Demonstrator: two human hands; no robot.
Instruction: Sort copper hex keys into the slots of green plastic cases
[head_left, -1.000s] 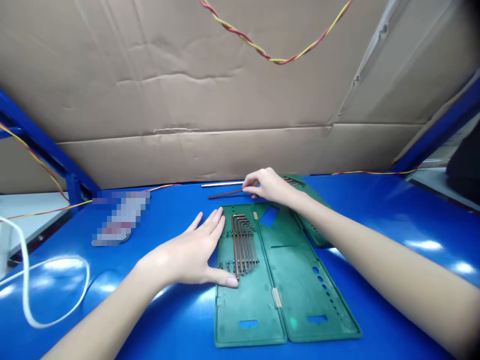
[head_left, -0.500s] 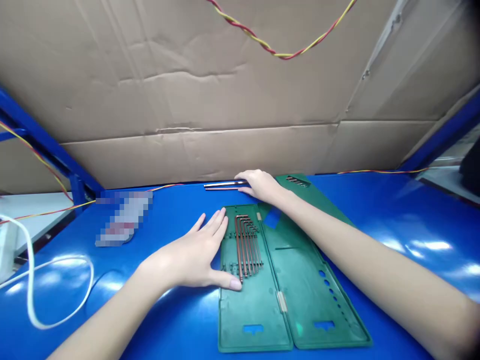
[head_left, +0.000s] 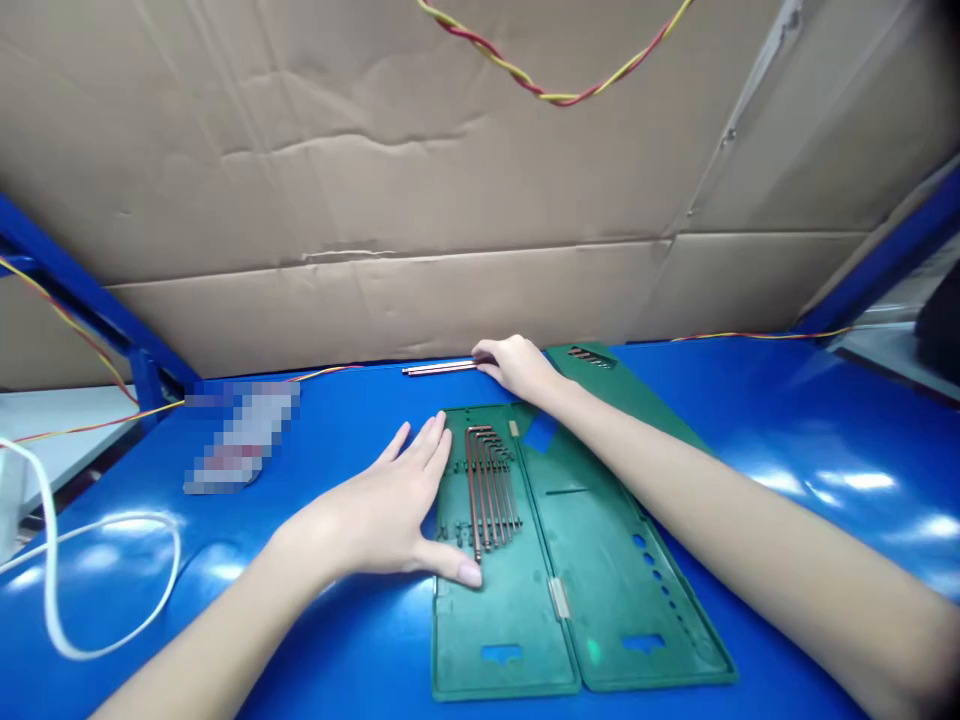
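Note:
An open green plastic case [head_left: 525, 610] lies flat on the blue table, its two halves hinged side by side. Several copper-brown L-shaped hex keys [head_left: 491, 490] sit in its left half, graded by size. My left hand [head_left: 382, 500] rests with fingers spread over the case's left edge, the thumb beside the longest key's end. Beyond the case, my right hand [head_left: 517, 365] has its fingers closed round two long hex keys [head_left: 439, 369]. Their shafts stick out to the left, close together near the table's back edge; their other ends are hidden by the hand.
A second green case [head_left: 637, 385] with small keys showing lies behind my right forearm. A blurred-out packet [head_left: 244, 440] is at left, near a looped white cable [head_left: 52, 590]. Cardboard [head_left: 450, 190] stands behind, with a twisted red-yellow wire [head_left: 555, 97] hanging over it.
The two long hex keys in my right hand were slightly apart and now lie against each other. My left hand stays on the case. The whole view has shifted slightly.

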